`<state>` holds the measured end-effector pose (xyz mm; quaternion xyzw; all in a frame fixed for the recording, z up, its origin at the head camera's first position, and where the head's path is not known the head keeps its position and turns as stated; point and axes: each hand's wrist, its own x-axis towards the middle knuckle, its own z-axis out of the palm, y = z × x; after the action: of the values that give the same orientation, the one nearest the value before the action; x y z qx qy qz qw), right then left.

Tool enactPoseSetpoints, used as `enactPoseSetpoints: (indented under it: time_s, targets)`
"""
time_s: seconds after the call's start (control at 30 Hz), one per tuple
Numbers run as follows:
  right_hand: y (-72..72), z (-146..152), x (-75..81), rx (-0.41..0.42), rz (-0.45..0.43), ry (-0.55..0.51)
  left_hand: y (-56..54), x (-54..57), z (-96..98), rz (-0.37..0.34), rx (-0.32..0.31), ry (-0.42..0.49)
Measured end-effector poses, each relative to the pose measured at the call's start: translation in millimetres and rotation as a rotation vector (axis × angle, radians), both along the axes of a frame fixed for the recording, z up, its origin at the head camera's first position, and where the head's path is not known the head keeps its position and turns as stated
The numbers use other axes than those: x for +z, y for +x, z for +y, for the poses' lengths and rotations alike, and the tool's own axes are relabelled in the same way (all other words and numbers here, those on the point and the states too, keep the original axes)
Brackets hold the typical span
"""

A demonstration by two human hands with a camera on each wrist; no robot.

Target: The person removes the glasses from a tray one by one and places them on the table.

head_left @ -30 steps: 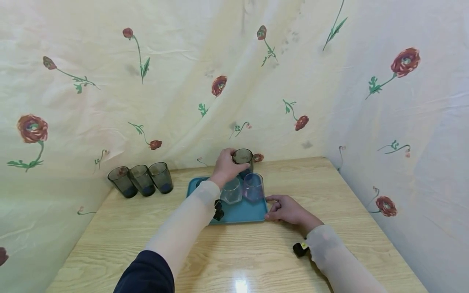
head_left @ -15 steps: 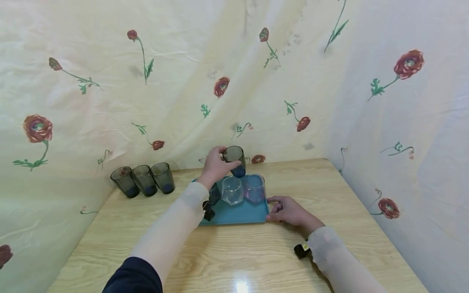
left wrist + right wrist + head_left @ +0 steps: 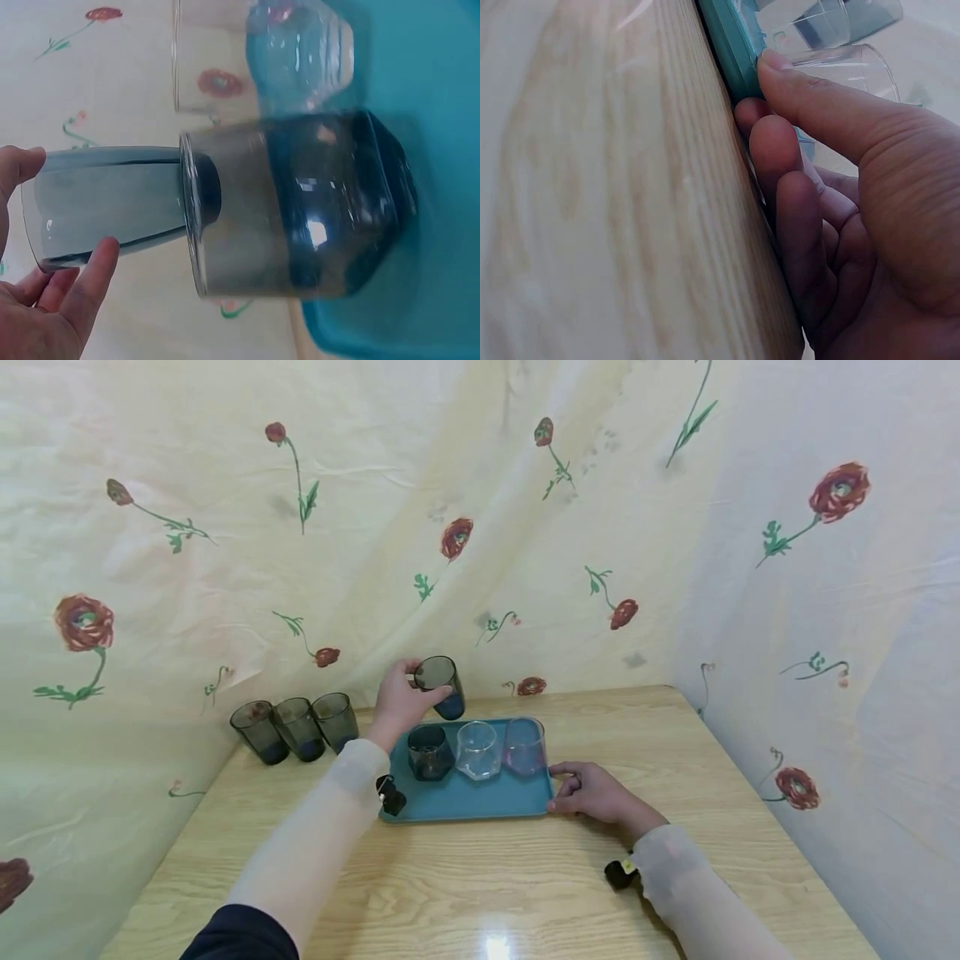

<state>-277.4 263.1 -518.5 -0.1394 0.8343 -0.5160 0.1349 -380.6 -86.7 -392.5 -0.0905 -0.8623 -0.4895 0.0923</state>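
My left hand [image 3: 401, 697] holds a tall smoky grey glass [image 3: 441, 689] between thumb and fingers, tilted a little, behind the blue tray [image 3: 465, 806]. The left wrist view shows that glass [image 3: 112, 199] beyond a dark hexagonal-based glass [image 3: 322, 210]. On the tray, the dark glass [image 3: 431, 753] stands at left, a clear glass [image 3: 478, 752] in the middle and a pinkish glass [image 3: 524, 747] at right. My right hand [image 3: 600, 793] grips the tray's right edge; in the right wrist view its thumb [image 3: 810, 94] lies on the rim, with curled fingers below.
Three more smoky grey glasses [image 3: 296, 728] stand in a row at the back left of the wooden table [image 3: 450, 885], close against a flowered cloth [image 3: 360, 568]. The cloth also hangs along the right side.
My left hand has moved left with the grey glass, from behind the pinkish glass to behind the dark one, which is now uncovered. The right hand stays at the tray's edge.
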Motion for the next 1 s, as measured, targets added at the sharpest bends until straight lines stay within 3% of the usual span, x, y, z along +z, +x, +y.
enactPoseSetpoints:
  time_s: [0.37,0.7,1.0]
  targets:
    - [-2.2,1,-4.1,0.000,0.002,0.000,1.1,-14.8,-42.6,-0.021,0.075,0.039]
    - [-2.1,1,-3.6,-0.004,-0.011,-0.024,4.4,-20.9,-69.3,-0.004,0.177,-0.071]
    - [-1.3,0,-2.6,-0.007,-0.013,-0.034,4.6,-31.0,-86.7,0.002,0.223,-0.222]
